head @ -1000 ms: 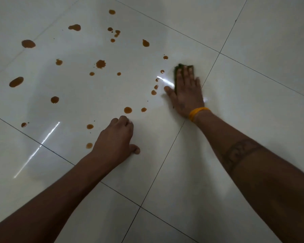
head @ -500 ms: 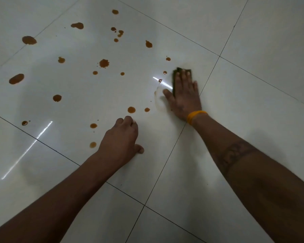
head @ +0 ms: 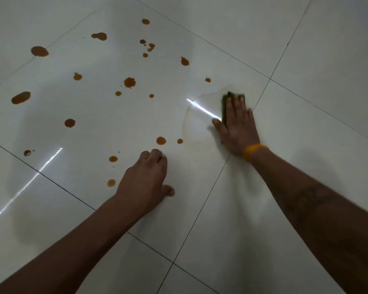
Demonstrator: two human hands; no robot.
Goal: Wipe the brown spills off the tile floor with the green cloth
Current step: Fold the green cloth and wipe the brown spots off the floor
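Note:
Several brown spills (head: 129, 82) dot the glossy white tile floor (head: 306, 49), mostly across the large tile at the upper left. My right hand (head: 237, 126), with an orange band at the wrist, lies flat on the green cloth (head: 226, 97) and presses it to the floor; only the cloth's far edge and left side show past my fingers. A faint pale brown smear ring (head: 189, 132) lies just left of that hand. My left hand (head: 146, 183) rests on the floor with its fingers curled under, close to two small spills (head: 161, 140).
Dark grout lines (head: 202, 211) cross the floor between the tiles. A bright streak of reflected light (head: 202, 110) lies beside the cloth and another (head: 30, 181) at the left.
My right hand has slid the cloth over the small drops left of it; those drops are gone and a faint smear ring is left. My left hand has stayed planted.

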